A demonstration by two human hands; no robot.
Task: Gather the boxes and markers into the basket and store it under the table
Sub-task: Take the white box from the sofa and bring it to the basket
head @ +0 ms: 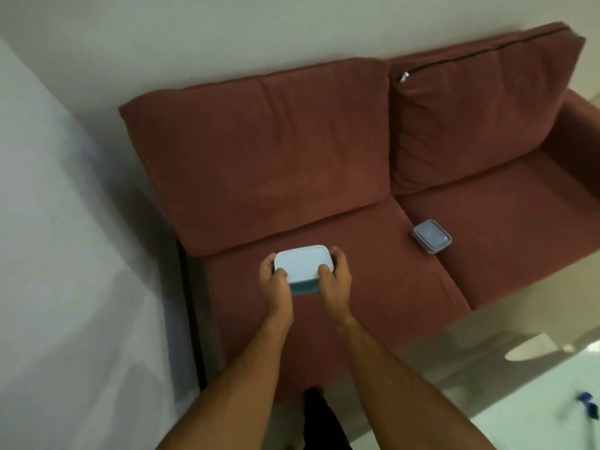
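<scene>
A white-lidded box with a blue base (303, 264) is over the left seat cushion of a dark red sofa (357, 177). Both hands grip it. My left hand (276, 280) holds its left side, thumb on the lid. My right hand (334, 277) holds its right side, thumb on the lid too. A smaller grey lidded box (431, 237) lies on the sofa seat to the right, near the gap between the cushions. No basket or marker is clearly in view.
A white wall runs along the left and behind the sofa. Pale floor shows at the lower right, with a small blurred blue object (587, 401) on it. The sofa's right armrest (581, 125) stands at the far right.
</scene>
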